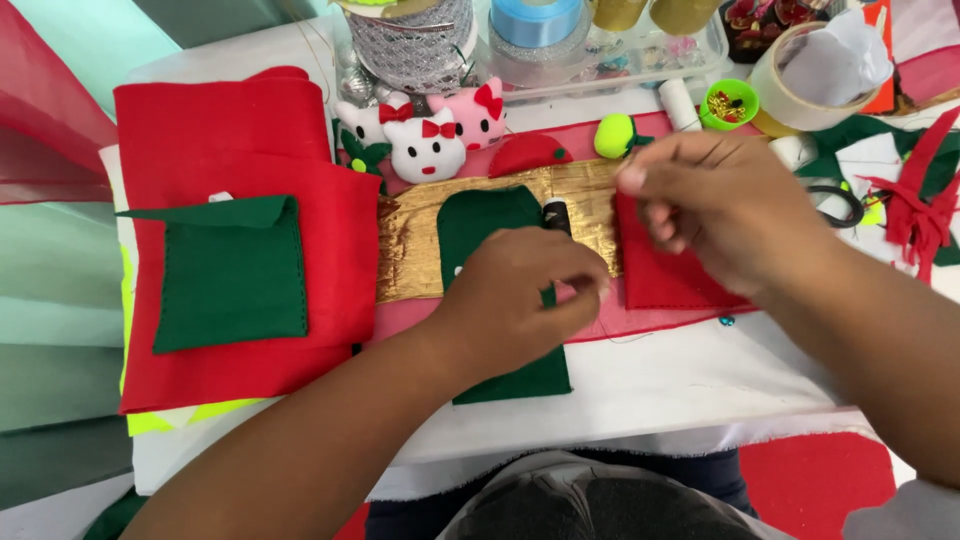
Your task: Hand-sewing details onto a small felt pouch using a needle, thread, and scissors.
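Observation:
My left hand (pixel 515 300) lies on a dark green felt piece (pixel 480 220), with its fingers pinched on a small bit of green felt near the piece's right edge. My right hand (pixel 715 205) hovers just to the right over a red felt piece (pixel 660 285), thumb and fingertips pinched together; what they hold is too small to tell. Both felt pieces lie across a gold fabric strip (pixel 410 245). A black thread spool (pixel 557 213) stands between the two hands.
A stack of red felt (pixel 220 130) with a green felt square (pixel 232 275) lies at left. Several small cat plush heads (pixel 425 145), ribbon spools (pixel 535 18), a tape roll (pixel 815 75), a green pin box (pixel 728 103) and scissors (pixel 840 205) crowd the back and right.

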